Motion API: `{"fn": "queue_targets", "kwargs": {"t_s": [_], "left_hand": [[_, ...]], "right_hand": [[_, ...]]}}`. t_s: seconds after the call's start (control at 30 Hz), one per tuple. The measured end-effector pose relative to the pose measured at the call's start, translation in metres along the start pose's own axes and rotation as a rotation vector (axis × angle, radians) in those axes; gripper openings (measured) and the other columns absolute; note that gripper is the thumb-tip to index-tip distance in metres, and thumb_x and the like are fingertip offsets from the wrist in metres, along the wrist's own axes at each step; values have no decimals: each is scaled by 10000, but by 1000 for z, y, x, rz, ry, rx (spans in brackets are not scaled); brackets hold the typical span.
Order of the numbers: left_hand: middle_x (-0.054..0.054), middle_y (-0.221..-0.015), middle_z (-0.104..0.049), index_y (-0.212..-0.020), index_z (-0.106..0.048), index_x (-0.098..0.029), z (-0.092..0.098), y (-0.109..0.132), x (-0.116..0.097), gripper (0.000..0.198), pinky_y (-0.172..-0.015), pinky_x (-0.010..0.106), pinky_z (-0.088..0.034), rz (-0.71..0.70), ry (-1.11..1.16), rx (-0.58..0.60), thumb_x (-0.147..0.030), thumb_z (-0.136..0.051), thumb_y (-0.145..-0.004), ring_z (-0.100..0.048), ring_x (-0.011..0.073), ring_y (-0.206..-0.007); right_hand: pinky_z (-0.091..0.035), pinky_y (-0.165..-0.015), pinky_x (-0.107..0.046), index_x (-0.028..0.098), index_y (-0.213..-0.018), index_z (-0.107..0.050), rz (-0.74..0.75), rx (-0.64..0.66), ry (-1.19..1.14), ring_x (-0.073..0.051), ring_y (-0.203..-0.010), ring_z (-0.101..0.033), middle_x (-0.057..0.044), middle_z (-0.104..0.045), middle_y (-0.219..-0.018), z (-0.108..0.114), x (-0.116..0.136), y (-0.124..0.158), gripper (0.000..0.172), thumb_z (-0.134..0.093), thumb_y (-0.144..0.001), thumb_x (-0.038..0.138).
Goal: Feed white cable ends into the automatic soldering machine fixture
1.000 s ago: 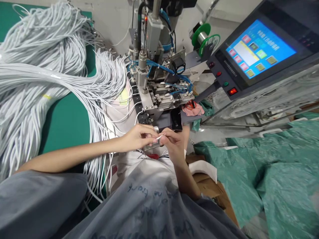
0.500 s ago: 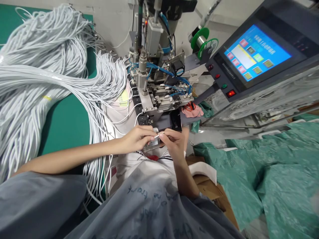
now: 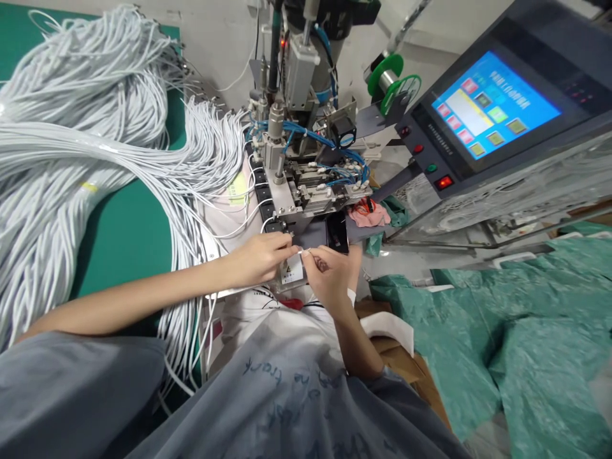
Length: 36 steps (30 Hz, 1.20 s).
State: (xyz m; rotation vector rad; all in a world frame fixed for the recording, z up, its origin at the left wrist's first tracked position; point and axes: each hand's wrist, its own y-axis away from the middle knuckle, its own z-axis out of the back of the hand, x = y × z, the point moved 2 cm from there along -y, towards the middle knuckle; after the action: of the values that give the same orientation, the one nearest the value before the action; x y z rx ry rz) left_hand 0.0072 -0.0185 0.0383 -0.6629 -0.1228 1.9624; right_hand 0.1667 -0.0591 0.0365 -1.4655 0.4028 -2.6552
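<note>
My left hand (image 3: 265, 256) is closed in a pinch just in front of the machine (image 3: 306, 185), its fingertips at a short white cable end (image 3: 301, 252). My right hand (image 3: 329, 274) meets it from the other side, thumb and forefinger pressed together on the same cable end. Most of the cable is hidden by the fingers. Below the fingertips shows a white label with a warning triangle (image 3: 292, 270). White cables run from the large bundle (image 3: 157, 166) to black holders (image 3: 264, 197) along the machine's left side.
A tilted control panel with a lit screen (image 3: 497, 105) stands at right. Near it hangs a green solder wire spool (image 3: 389, 83). A dark phone (image 3: 337, 233) lies right of the hands, by a pink cloth (image 3: 368, 213). Green plastic sheeting (image 3: 478, 319) covers the right side.
My left hand has shifted slightly up and away from me. Less of the white cable shows between the fingertips, and the label below them is now more visible.
</note>
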Motion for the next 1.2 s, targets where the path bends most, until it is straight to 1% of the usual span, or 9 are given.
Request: {"fn": "queue_targets", "kwargs": {"t_s": [0.07,0.13,0.27,0.37,0.57,0.7,0.83,1.0,1.2], "left_hand": [[86,-828,-555,-1007,-601,-95,0,0,4,294,-599,257,-402,-23,-89,43,-82,-382,-813,-489,161,-708],[68,-796,-548,-960,-615,-107,-3,-1,6,264,-595,249,-396,7,-45,38,-101,-385,-831,-493,153,-694],[24,-715,-524,-890,-629,-127,-12,-2,4,255,-603,209,-391,153,220,-31,-198,-386,-920,-507,111,-662],[21,-708,-518,-834,-619,-124,-15,-3,5,275,-628,206,-400,200,280,-20,-239,-390,-935,-513,106,-667],[75,-876,-520,-920,-589,-100,-17,-3,25,250,-554,230,-409,317,-138,222,-173,-350,-917,-496,96,-574],[86,-922,-522,-996,-574,-100,-23,-4,34,251,-553,240,-435,348,-284,335,-106,-346,-890,-506,93,-548],[94,-946,-529,-1041,-572,-98,-24,-6,35,270,-608,249,-476,363,-261,380,-102,-348,-890,-553,112,-611],[95,-989,-521,-1310,-426,-133,-25,-5,37,462,-630,270,-499,329,-273,378,-63,-367,-858,-593,129,-646],[111,-1003,-510,-1312,-425,-113,-30,-4,39,460,-610,281,-506,262,-373,417,-54,-366,-860,-619,150,-657]], "right_hand": [[-275,-463,-235,161,-505,-515,-48,139,-59,-74,-461,-337,42,-383,-481,0,-7,-6,288,-537,-788,211],[-271,-460,-233,159,-512,-517,-65,183,-119,-77,-471,-351,38,-401,-492,0,-12,-10,284,-537,-788,221],[-272,-473,-239,156,-540,-554,-35,49,-161,-85,-489,-364,31,-397,-513,-7,-17,-8,288,-530,-812,250],[-299,-493,-242,161,-577,-580,-50,-23,-197,-95,-509,-393,24,-428,-535,-16,-26,-6,274,-530,-821,273],[-423,-657,-275,167,-732,-654,-203,58,-257,-157,-696,-557,-34,-622,-722,-28,-74,-22,206,-516,-806,301],[-434,-602,-275,168,-747,-652,-334,138,-363,-148,-609,-544,-18,-612,-658,-40,-99,-34,192,-560,-743,336],[-431,-592,-264,171,-716,-624,-397,176,-474,-131,-582,-528,-4,-593,-628,-52,-103,-39,185,-612,-702,355],[-402,-546,-247,176,-673,-592,-442,218,-535,-112,-533,-484,21,-537,-570,-55,-101,-42,195,-632,-685,366],[-374,-507,-234,171,-671,-587,-445,285,-511,-106,-526,-476,21,-536,-570,-51,-101,-49,185,-626,-665,352]]}}
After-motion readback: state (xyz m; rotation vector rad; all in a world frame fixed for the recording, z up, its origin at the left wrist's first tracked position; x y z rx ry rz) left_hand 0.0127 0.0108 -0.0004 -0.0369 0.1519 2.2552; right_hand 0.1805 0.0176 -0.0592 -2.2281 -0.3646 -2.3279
